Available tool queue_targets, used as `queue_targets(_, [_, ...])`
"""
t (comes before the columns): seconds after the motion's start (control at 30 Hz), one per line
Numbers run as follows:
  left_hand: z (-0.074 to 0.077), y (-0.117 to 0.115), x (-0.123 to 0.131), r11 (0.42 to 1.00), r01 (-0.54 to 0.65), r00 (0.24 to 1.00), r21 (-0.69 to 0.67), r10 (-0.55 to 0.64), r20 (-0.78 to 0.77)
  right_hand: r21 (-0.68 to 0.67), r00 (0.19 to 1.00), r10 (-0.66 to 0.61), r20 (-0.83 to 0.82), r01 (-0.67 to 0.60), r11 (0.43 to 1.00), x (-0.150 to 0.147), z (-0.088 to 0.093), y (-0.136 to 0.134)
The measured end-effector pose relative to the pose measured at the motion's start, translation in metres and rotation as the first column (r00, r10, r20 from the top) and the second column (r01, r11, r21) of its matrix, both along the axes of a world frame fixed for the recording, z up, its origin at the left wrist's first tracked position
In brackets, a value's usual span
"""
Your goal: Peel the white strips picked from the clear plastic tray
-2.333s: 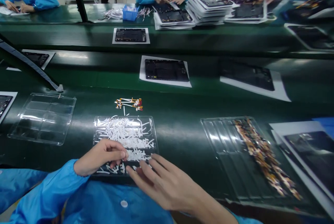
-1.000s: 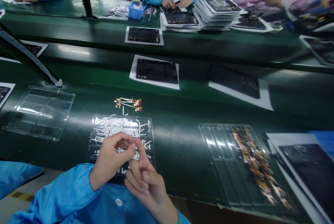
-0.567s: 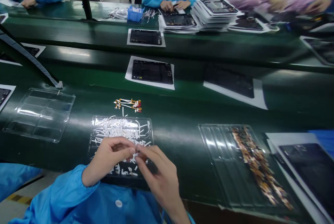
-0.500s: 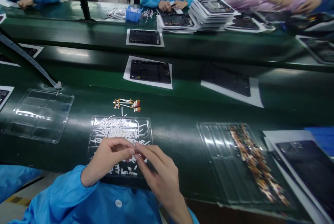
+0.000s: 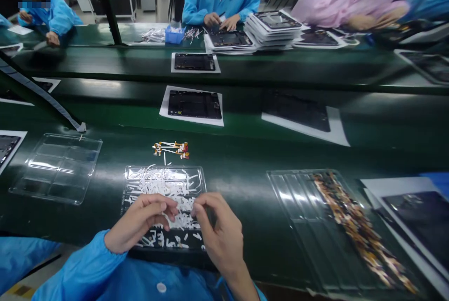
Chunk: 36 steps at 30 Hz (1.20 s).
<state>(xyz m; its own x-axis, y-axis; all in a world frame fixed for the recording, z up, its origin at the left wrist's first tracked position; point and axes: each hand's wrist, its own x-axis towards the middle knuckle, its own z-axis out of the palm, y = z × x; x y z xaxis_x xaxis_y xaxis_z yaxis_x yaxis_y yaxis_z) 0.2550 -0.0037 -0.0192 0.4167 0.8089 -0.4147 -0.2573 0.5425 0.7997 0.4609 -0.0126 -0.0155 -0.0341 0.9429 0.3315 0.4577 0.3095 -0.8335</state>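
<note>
Both my hands hover over a clear plastic tray [image 5: 130, 177] heaped with small white strips [image 5: 164, 186]. My left hand [image 5: 140, 221] has its fingers curled, thumb and fingertips pinched together just above the strips. My right hand [image 5: 219, 233] faces it, fingertips pinched close to the left hand's. Whatever is between the fingers is too small to make out. Just beyond the tray a small bunch of orange and white flex cables [image 5: 171, 148] lies on the green belt.
An empty clear tray [image 5: 58, 167] sits to the left, and another tray [image 5: 298, 207] with a row of orange cables to the right. Dark tablet frames on white sheets [image 5: 193, 104] lie on the belts beyond. Other people in blue and pink coats work at the far side.
My hands came together above the tray of strips and pinched fingertip to fingertip; they now sit slightly apart. The camera view tilted a little, shifting the scene downward.
</note>
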Motion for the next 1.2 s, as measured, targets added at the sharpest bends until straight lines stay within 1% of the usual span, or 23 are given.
queue_targets(0.03, [0.0,0.004,-0.006,0.995,0.009,0.99,0.103,0.006,-0.14,-0.034,0.999,0.013,0.029,-0.012,0.999,0.001,-0.004,0.001])
queue_targets(0.07, [0.001,0.011,-0.012,0.975,0.04,0.953,0.219,0.028,-0.301,-0.058,0.997,0.031,0.075,-0.027,0.998,0.002,-0.009,0.002])
queue_targets(0.1, [0.002,0.018,-0.018,0.939,0.097,0.887,0.33,0.069,-0.457,-0.074,0.991,0.05,0.128,-0.041,0.996,0.003,-0.014,0.003])
queue_targets(0.13, [0.003,0.027,-0.023,0.89,0.18,0.796,0.418,0.118,-0.594,-0.083,0.981,0.069,0.179,-0.055,0.995,0.004,-0.019,0.003])
queue_targets(0.17, [0.003,0.037,-0.028,0.84,0.269,0.696,0.471,0.168,-0.698,-0.086,0.971,0.088,0.222,-0.07,0.994,0.004,-0.024,0.004])
queue_targets(0.2, [0.003,0.048,-0.031,0.799,0.346,0.603,0.492,0.212,-0.769,-0.084,0.961,0.106,0.254,-0.088,0.993,0.004,-0.029,0.004])
queue_targets(0.23, [0.0,0.06,-0.033,0.769,0.402,0.526,0.497,0.25,-0.813,-0.078,0.954,0.125,0.274,-0.108,0.991,0.003,-0.034,0.003])
queue_targets(0.27, [-0.003,0.071,-0.033,0.75,0.44,0.466,0.494,0.279,-0.839,-0.071,0.948,0.146,0.282,-0.131,0.989,0.002,-0.037,0.003])
queue_targets(0.3, [-0.008,0.082,-0.032,0.74,0.461,0.422,0.489,0.301,-0.855,-0.06,0.941,0.168,0.295,-0.157,0.986,0.001,-0.04,0.002])
queue_targets(0.37, [-0.02,0.102,-0.028,0.732,0.486,0.372,0.478,0.322,-0.871,-0.025,0.919,0.205,0.338,-0.209,0.978,0.0,-0.043,0.001])
queue_targets(0.43, [-0.032,0.117,-0.023,0.718,0.52,0.331,0.463,0.33,-0.884,-0.004,0.89,0.233,0.391,-0.251,0.968,0.0,-0.044,-0.001])
queue_targets(0.53, [-0.045,0.128,-0.02,0.699,0.556,0.301,0.45,0.336,-0.893,-0.045,0.836,0.292,0.465,-0.307,0.951,0.009,-0.039,0.0])
queue_targets(0.63, [-0.049,0.13,-0.022,0.685,0.562,0.316,0.464,0.34,-0.886,-0.092,0.798,0.313,0.514,-0.312,0.946,0.02,-0.028,0.017])
queue_targets(0.73, [-0.048,0.127,-0.025,0.664,0.545,0.378,0.511,0.349,-0.857,-0.074,0.789,0.277,0.549,-0.284,0.956,0.021,-0.017,0.057])
queue_targets(0.8, [-0.045,0.123,-0.025,0.642,0.526,0.435,0.557,0.36,-0.825,-0.059,0.788,0.27,0.554,-0.286,0.957,0.012,-0.015,0.09])
queue_targets(0.87, [-0.04,0.119,-0.026,0.621,0.501,0.496,0.603,0.365,-0.788,-0.041,0.792,0.271,0.547,-0.298,0.954,-0.001,-0.016,0.119])
queue_targets(0.93, [-0.035,0.115,-0.026,0.61,0.465,0.56,0.641,0.358,-0.747,-0.049,0.789,0.31,0.53,-0.336,0.94,-0.013,-0.02,0.138])
queue_targets(1.0, [-0.03,0.111,-0.025,0.618,0.405,0.625,0.673,0.35,-0.697,-0.082,0.784,0.366,0.501,-0.378,0.922,-0.02,-0.021,0.145])
queue_targets(1.07, [-0.026,0.106,-0.023,0.646,0.306,0.689,0.699,0.357,-0.631,-0.119,0.794,0.397,0.46,-0.388,0.914,-0.02,-0.016,0.142])
queue_targets(1.13, [-0.024,0.1,-0.019,0.685,0.188,0.754,0.704,0.359,-0.55,-0.153,0.819,0.404,0.408,-0.375,0.914,-0.017,-0.006,0.133])
queue_targets(1.2, [-0.023,0.093,-0.013,0.728,0.084,0.82,0.681,0.338,-0.462,-0.187,0.838,0.414,0.356,-0.37,0.91,-0.013,0.007,0.123])
